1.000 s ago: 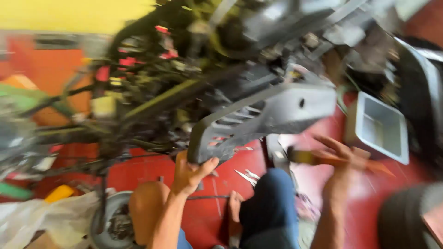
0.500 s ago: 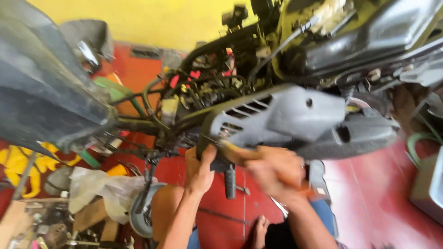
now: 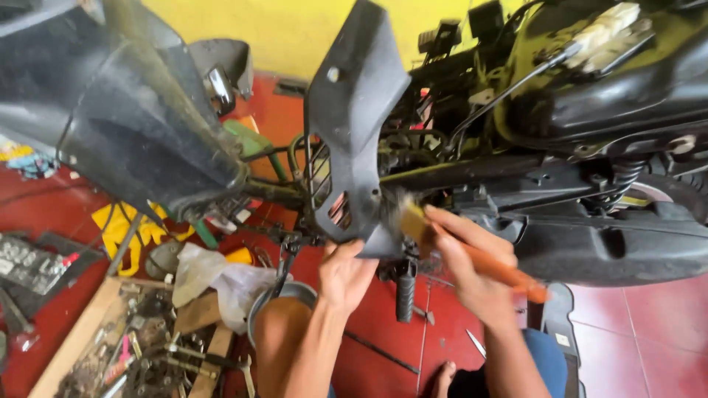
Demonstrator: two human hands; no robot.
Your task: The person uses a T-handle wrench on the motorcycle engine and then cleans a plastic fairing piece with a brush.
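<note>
My left hand (image 3: pixel 346 274) gripped the grey cover panel (image 3: pixel 352 125) by its lower edge at mid-frame; my right hand (image 3: pixel 472 269), just right, clasped an orange-handled brush (image 3: pixel 472 254).

Two hands (image 3: pixel 346 274), one brush (image 3: pixel 472 254), one grey cover panel (image 3: pixel 354 125)

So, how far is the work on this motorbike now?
Done: the grey side cover is off its seat, swung upright. In hand: the left hand holds its lower edge; the right hand works a brush at the exposed frame. Left: the cover is not refitted.
</note>
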